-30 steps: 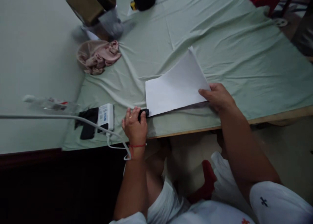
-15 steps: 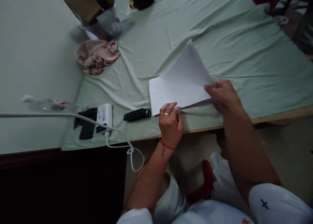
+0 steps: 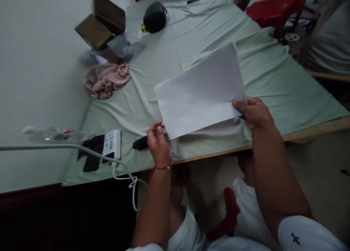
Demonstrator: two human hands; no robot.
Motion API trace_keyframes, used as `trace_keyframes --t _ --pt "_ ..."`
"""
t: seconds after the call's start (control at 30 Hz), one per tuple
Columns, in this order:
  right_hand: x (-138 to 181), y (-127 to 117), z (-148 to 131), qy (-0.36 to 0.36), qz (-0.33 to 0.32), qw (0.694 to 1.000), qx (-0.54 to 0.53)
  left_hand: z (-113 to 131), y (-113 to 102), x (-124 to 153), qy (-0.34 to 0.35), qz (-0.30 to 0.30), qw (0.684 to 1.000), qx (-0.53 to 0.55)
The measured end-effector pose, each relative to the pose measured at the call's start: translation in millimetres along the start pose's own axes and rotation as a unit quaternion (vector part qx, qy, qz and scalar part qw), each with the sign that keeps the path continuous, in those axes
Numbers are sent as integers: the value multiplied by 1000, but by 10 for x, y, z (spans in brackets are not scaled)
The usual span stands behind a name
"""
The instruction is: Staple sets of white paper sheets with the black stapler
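Note:
My right hand [image 3: 257, 112] pinches the right end of some white paper [image 3: 202, 90], thumb on top and fingers underneath. The paper is lifted off the green cloth and tilted; I cannot tell how many sheets there are. Beside the paper's lower left corner is my left hand [image 3: 159, 143], fingers loosely curled and apart, with nothing visible in them. Behind that hand lies a long black object, apparently a stapler [image 3: 139, 143], partly hidden by it.
A green cloth covers the table [image 3: 287, 87]. At left are a white power strip [image 3: 112, 143] with a cable, a black phone [image 3: 91, 162] and a plastic bottle [image 3: 54, 134]. Farther back are pink fabric [image 3: 109, 81], an open cardboard box [image 3: 95, 30] and a black rounded object [image 3: 155, 17]. A red chair [image 3: 273, 8] stands beyond.
My left hand has left the paper's near edge and moved left to the stapler. My right hand has raised the paper, which is now flatter and less bent. The view has shifted.

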State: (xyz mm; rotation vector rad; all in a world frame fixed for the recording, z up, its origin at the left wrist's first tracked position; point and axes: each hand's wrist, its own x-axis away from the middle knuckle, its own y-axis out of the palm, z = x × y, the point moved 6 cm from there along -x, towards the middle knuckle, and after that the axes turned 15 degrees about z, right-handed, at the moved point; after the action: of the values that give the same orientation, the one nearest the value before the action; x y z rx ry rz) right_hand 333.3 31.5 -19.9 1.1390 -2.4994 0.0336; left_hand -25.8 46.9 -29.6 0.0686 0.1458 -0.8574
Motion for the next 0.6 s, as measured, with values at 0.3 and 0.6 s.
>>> trace_keyframes --t 0.3,0.6 --pt "5 59 56 -7 -105 994 18 -4 56 -17 -21 -85 995 39" --pt "-108 30 78 -58 -36 997 37 -66 26 -47 -41 -83 994 56"
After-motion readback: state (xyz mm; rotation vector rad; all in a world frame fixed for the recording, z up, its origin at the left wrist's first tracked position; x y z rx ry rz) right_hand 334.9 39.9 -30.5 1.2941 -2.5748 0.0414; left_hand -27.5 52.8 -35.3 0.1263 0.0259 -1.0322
